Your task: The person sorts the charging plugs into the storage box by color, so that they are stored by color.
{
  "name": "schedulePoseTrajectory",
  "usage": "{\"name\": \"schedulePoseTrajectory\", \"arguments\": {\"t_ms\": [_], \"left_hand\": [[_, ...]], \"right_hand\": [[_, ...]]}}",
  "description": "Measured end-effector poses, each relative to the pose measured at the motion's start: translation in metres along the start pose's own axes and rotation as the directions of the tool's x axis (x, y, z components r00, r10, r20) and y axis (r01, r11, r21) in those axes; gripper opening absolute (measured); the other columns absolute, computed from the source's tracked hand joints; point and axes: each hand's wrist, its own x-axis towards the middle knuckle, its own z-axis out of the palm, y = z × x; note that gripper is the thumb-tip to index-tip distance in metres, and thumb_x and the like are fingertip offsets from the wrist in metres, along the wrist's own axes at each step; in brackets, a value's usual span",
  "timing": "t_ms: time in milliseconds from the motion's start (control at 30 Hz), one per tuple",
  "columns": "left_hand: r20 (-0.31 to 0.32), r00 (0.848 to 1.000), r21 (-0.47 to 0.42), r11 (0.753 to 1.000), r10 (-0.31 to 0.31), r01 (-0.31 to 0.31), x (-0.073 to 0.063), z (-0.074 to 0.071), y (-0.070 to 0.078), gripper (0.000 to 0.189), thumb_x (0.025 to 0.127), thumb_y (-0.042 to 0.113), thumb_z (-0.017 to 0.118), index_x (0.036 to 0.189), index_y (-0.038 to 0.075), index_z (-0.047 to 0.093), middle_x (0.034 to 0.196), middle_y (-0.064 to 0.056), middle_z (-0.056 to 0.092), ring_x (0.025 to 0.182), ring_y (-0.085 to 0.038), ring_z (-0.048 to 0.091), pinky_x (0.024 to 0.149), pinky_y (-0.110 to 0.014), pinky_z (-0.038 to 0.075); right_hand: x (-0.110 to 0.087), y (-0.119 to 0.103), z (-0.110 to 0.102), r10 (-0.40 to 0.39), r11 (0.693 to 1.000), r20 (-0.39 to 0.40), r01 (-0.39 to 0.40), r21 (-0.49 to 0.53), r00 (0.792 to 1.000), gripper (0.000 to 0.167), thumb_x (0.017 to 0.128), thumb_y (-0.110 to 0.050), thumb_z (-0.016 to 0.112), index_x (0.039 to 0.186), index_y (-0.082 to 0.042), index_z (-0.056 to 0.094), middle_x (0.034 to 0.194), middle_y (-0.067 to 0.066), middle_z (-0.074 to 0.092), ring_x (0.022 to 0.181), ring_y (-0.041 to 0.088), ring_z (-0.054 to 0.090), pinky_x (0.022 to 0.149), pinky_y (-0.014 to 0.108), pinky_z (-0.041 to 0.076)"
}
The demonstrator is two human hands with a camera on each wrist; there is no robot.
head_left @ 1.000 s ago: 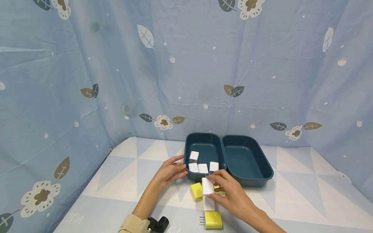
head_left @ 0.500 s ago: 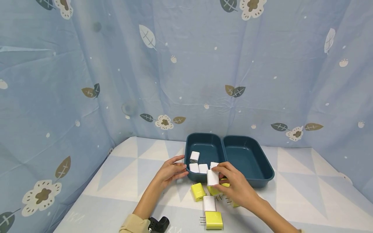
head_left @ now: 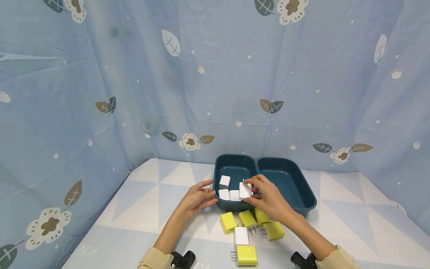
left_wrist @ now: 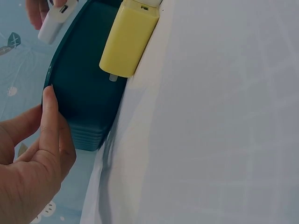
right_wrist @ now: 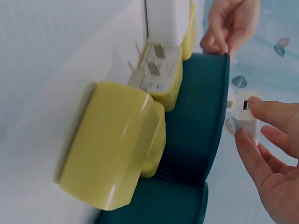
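Head view: right hand (head_left: 268, 197) pinches a white charger (head_left: 245, 191); left hand (head_left: 196, 197), fingers apparently relaxed, touches a teal tray (head_left: 236, 172).

is a table (head_left: 141, 207) patterned in white and pale blue triangles, carrying two dark teal trays (head_left: 283, 179) side by side near its far edge and, farther from that edge, five yellow plugs (head_left: 246, 255) with one white plug (head_left: 241, 236) among them.

From the head, one camera is looking forward and down, framing the left tray (head_left: 236, 171) farther off at five o'clock. Each wrist camera is facing its own hand closely: left hand (left_wrist: 35, 163) at eight o'clock, right hand (right_wrist: 278, 175) at four. Both wrist views are showing the tabletop (left_wrist: 210, 116) sideways and sharing that tray.
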Motion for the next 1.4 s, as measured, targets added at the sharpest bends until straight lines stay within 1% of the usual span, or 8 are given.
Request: {"name": "schedulePoseTrajectory", "arguments": {"t_ms": [233, 367, 500, 700, 900, 1067, 1233, 1400], "left_hand": [[0.001, 1.000, -0.002, 1.000, 0.000, 0.000, 0.000, 0.000, 0.000, 0.057, 0.093, -0.012, 0.055, 0.147, -0.005, 0.039, 0.097, -0.012, 0.054, 0.080, -0.017, 0.064, 0.083, -0.035, 0.061], [-0.002, 1.000, -0.002, 1.000, 0.000, 0.000, 0.000, 0.000, 0.000, 0.057, 0.093, -0.012, 0.055, 0.147, -0.004, 0.040, 0.098, -0.012, 0.053, 0.080, -0.017, 0.064, 0.082, -0.035, 0.061], [-0.009, 1.000, 0.001, 1.000, -0.004, 0.004, 0.000, 0.001, 0.000, 0.056, 0.093, -0.012, 0.056, 0.147, -0.003, 0.041, 0.098, -0.013, 0.053, 0.080, -0.017, 0.064, 0.082, -0.035, 0.061], [-0.013, 1.000, 0.004, 1.000, -0.005, 0.006, 0.000, 0.001, 0.000, 0.056, 0.093, -0.011, 0.056, 0.147, -0.003, 0.041, 0.098, -0.013, 0.053, 0.080, -0.017, 0.064, 0.082, -0.035, 0.061], [-0.012, 1.000, 0.005, 1.000, -0.006, 0.006, 0.000, 0.001, 0.000, 0.056, 0.093, -0.011, 0.056, 0.147, -0.003, 0.040, 0.099, -0.013, 0.053, 0.081, -0.017, 0.064, 0.082, -0.035, 0.061], [-0.008, 1.000, 0.001, 1.000, -0.005, 0.005, -0.001, 0.000, 0.000, 0.056, 0.093, -0.011, 0.056, 0.147, -0.005, 0.040, 0.098, -0.013, 0.053, 0.080, -0.017, 0.064, 0.082, -0.035, 0.061], [-0.011, 1.000, -0.001, 1.000, -0.009, 0.009, 0.000, 0.000, 0.001, 0.056, 0.093, -0.011, 0.056, 0.147, -0.004, 0.040, 0.099, -0.013, 0.053, 0.080, -0.017, 0.064, 0.082, -0.036, 0.061], [-0.016, 1.000, -0.002, 1.000, -0.012, 0.012, 0.001, 0.000, 0.000, 0.056, 0.094, -0.010, 0.057, 0.147, -0.004, 0.041, 0.100, -0.013, 0.053, 0.081, -0.017, 0.064, 0.082, -0.036, 0.061]], "right_hand": [[0.020, 0.011, 0.001, -0.030, 1.000, 0.005, 0.030, -0.003, 1.000, 0.032, 0.082, -0.005, 0.081, 0.111, -0.008, 0.068, 0.110, 0.008, 0.056, 0.085, 0.022, 0.054, 0.070, 0.021, 0.059], [0.031, 0.017, 0.002, -0.014, 1.000, 0.017, 0.014, -0.022, 1.000, 0.031, 0.083, -0.010, 0.081, 0.111, -0.009, 0.069, 0.107, 0.008, 0.057, 0.082, 0.018, 0.052, 0.064, 0.024, 0.056], [0.039, 0.023, 0.004, 0.023, 0.998, 0.033, -0.022, -0.050, 0.999, 0.031, 0.083, -0.014, 0.081, 0.111, -0.010, 0.070, 0.105, 0.006, 0.057, 0.079, 0.015, 0.050, 0.060, 0.027, 0.051], [0.048, 0.032, 0.010, 0.072, 0.996, 0.069, -0.068, -0.058, 0.995, 0.029, 0.083, -0.012, 0.081, 0.110, -0.007, 0.070, 0.104, 0.008, 0.058, 0.080, 0.018, 0.051, 0.063, 0.032, 0.049], [0.059, 0.040, 0.016, 0.124, 0.990, 0.105, -0.117, -0.078, 0.987, 0.027, 0.084, -0.013, 0.080, 0.108, -0.006, 0.070, 0.100, 0.009, 0.057, 0.080, 0.019, 0.050, 0.065, 0.033, 0.046], [0.068, 0.040, 0.022, 0.177, 0.982, 0.130, -0.166, -0.091, 0.976, 0.026, 0.084, -0.013, 0.080, 0.107, -0.006, 0.070, 0.102, 0.009, 0.057, 0.080, 0.019, 0.050, 0.064, 0.031, 0.048], [0.073, 0.042, 0.027, 0.202, 0.977, 0.145, -0.189, -0.100, 0.969, 0.024, 0.084, -0.011, 0.080, 0.105, -0.005, 0.070, 0.104, 0.010, 0.057, 0.079, 0.019, 0.053, 0.063, 0.031, 0.050], [0.077, 0.046, 0.035, 0.246, 0.966, 0.170, -0.228, -0.119, 0.954, 0.024, 0.084, -0.011, 0.080, 0.105, -0.005, 0.070, 0.101, 0.009, 0.056, 0.077, 0.018, 0.052, 0.061, 0.030, 0.050]]}}
